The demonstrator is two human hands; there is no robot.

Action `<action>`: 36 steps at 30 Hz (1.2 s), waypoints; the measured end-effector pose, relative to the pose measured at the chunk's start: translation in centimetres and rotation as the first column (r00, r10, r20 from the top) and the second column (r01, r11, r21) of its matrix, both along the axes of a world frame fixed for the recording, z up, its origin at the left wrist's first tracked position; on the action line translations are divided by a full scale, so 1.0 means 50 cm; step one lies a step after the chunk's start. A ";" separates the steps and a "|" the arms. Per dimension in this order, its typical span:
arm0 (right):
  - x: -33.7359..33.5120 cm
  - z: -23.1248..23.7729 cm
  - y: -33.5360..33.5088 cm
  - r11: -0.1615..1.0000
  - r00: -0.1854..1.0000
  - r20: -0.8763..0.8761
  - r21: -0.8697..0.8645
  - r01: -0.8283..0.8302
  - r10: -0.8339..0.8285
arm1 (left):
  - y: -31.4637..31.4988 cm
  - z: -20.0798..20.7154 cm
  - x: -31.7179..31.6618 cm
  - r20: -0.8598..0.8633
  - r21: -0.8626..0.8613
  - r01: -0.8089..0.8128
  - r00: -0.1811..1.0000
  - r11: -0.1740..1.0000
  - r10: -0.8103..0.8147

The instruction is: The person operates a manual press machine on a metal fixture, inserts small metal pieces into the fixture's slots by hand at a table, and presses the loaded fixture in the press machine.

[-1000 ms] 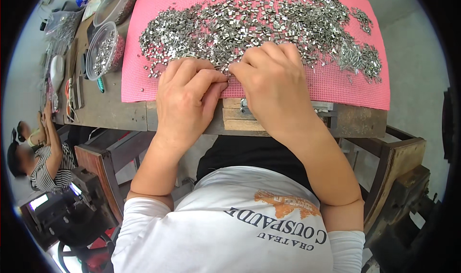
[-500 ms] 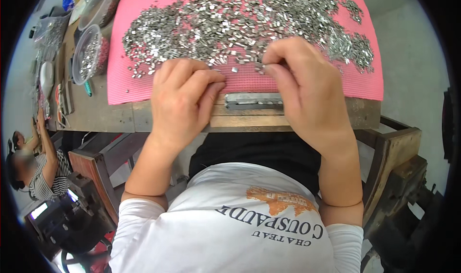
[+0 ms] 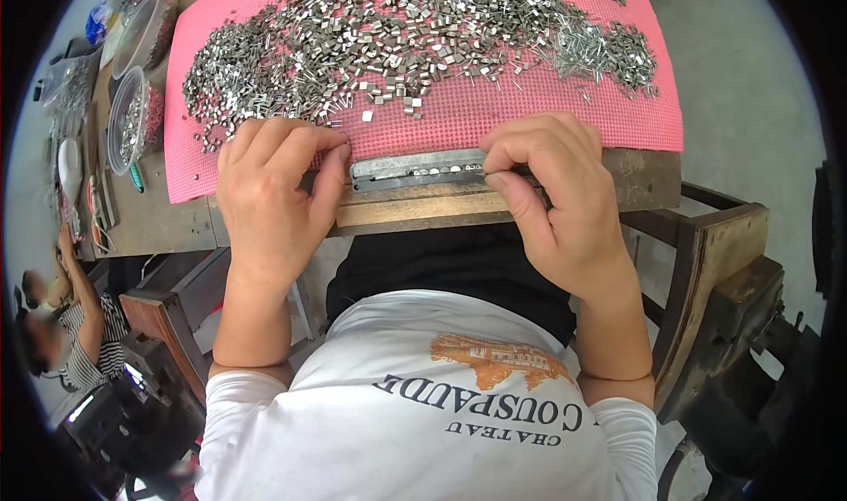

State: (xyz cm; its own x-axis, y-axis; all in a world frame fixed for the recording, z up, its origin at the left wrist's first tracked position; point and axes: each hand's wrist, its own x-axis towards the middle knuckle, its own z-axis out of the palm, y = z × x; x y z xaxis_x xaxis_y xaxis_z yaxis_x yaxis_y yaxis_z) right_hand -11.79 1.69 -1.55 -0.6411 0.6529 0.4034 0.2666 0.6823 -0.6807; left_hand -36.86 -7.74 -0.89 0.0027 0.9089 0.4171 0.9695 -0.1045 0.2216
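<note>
A narrow grey metal bar [image 3: 379, 170] lies along the table's near edge, with a row of small shiny pieces set along its right part. My right hand [image 3: 560, 192] is at the bar's right end, thumb and forefinger pinched together there; anything between them is too small to make out. Off the bar's left end, my left hand [image 3: 273, 188] is closed, its thumb against the curled forefinger, and I cannot see what it holds. Beyond both hands, many small metal pieces [image 3: 397, 47] are spread over a pink textured mat [image 3: 423, 130]. Thin metal pins [image 3: 578, 47] form a heap among them.
At the left stand clear plastic tubs [image 3: 117, 139] with small metal pieces inside. Tools lie beside them on the wooden table [image 3: 159, 210]. A person in a striped top [image 3: 97, 351] sits far left. Dark machinery [image 3: 732, 342] stands at the lower right.
My right hand has come from the loose pieces toward me, down to the bar. The mat and bar appear further left in view, and the bar's row of pieces now shows.
</note>
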 end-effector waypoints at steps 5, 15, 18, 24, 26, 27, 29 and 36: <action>-0.004 -0.005 -0.002 1.000 1.000 0.010 0.013 0.005 -0.005 | 0.000 -0.002 0.021 0.244 -0.014 -0.011 0.970 1.000 0.014; -0.016 -0.001 -0.007 0.996 0.997 0.064 0.076 0.035 -0.040 | 0.021 -0.001 0.083 0.413 0.023 0.169 0.896 0.985 -0.164; -0.016 0.001 -0.009 0.995 0.996 0.080 0.091 0.041 -0.048 | 0.030 -0.005 0.093 0.406 0.042 0.207 0.890 0.977 -0.206; -0.020 -0.004 -0.012 0.991 0.994 0.084 0.123 0.059 -0.070 | 0.039 -0.016 0.103 0.398 0.031 0.236 0.889 0.971 -0.228; -0.018 -0.003 -0.011 0.990 0.994 0.087 0.125 0.062 -0.073 | 0.042 -0.028 0.105 0.394 0.089 0.207 0.891 0.974 -0.225; -0.014 -0.003 -0.008 0.990 0.995 0.077 0.129 0.051 -0.061 | 0.042 -0.030 0.105 0.394 0.088 0.209 0.891 0.974 -0.227; -0.011 -0.006 -0.007 0.990 0.997 0.066 0.132 0.041 -0.050 | 0.043 -0.032 0.107 0.360 0.092 0.205 0.906 0.974 -0.224; 0.007 -0.013 0.000 0.980 0.987 -0.066 0.124 0.156 -0.149 | 0.042 -0.016 0.116 0.231 0.084 0.213 0.946 0.973 -0.227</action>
